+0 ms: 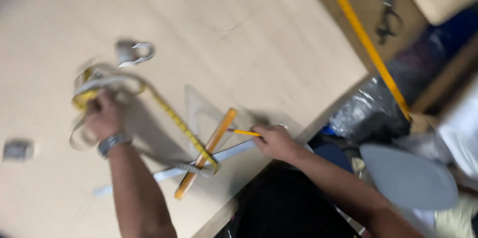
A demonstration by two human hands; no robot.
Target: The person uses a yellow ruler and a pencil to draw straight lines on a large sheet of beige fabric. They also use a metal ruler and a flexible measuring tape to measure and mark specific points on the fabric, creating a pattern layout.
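- Gripping a bunched yellow measuring tape (107, 86), the left hand (104, 116) has its fingers curled shut around the loops; motion blur hides finer detail.
- One strand of the tape runs down-right from that hand across the desk (224, 19) to about where the rulers cross.
- Right hand (274, 141) sits near the desk's front edge, fingers closed on a yellow pencil (244, 132) whose tip points left toward the rulers.
- Orange wooden ruler (206, 152) lies diagonally, crossing over a pale flat ruler (219, 157); the tape strand overlaps both.
- Clear plastic set square (199, 111) lies flat under the orange ruler and tape, just beside the pencil tip.
- Small grey clip-like item (133, 52) sits above the left hand, apart from it; too blurred to identify.
- Small dark square (17, 149) lies on the desk at far left.
- Off the desk: long yellow stick (363, 41), crumpled clear plastic (366, 111), grey oval pad (406, 176).
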